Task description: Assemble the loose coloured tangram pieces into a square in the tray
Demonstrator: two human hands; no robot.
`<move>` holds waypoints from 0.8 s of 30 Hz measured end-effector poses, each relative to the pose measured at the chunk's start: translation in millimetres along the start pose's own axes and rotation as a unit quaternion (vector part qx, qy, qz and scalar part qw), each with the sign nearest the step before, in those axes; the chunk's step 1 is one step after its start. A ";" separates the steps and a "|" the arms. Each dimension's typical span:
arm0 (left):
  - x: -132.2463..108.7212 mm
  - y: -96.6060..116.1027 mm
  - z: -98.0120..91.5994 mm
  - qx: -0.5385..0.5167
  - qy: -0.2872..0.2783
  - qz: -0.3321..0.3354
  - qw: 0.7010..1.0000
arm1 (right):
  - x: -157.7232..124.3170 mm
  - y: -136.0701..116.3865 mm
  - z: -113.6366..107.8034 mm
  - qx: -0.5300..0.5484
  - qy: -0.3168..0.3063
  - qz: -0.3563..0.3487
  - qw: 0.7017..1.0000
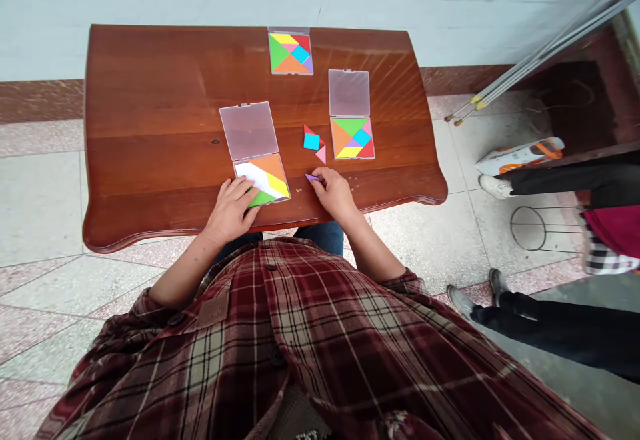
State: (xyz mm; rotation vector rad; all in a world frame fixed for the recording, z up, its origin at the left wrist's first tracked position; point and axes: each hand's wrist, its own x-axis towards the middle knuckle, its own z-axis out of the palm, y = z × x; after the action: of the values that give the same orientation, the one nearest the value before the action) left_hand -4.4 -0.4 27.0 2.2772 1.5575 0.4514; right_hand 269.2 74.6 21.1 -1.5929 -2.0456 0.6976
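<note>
An open tangram case (262,178) lies near the front edge of the wooden table (150,127), with orange, yellow and green pieces and a bare white patch inside. Its clear lid (249,130) is folded back behind it. My left hand (231,210) rests on the case's front left corner, its fingers curled over the green piece. My right hand (334,192) pinches a small purple piece (313,177) against the tabletop, just right of the case. A blue square (311,141), a red triangle and a pink triangle (321,154) lie loose behind that hand.
A second open case (353,137) holding a full set sits at the right, its lid (349,93) behind it. A third full case (291,53) lies at the far edge. Another person's legs and shoes (500,187) are on the floor to the right, beside a wire stand.
</note>
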 end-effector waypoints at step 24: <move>0.8 -5.2 11.6 0.005 0.019 0.049 0.999 | 11.3 15.8 2.3 0.015 0.068 0.025 0.997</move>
State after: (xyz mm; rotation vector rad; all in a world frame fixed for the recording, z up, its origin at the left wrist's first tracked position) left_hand -3.3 0.9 14.4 2.3741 1.4727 0.5172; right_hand 276.9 88.6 9.8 -1.6337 -1.8963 0.6165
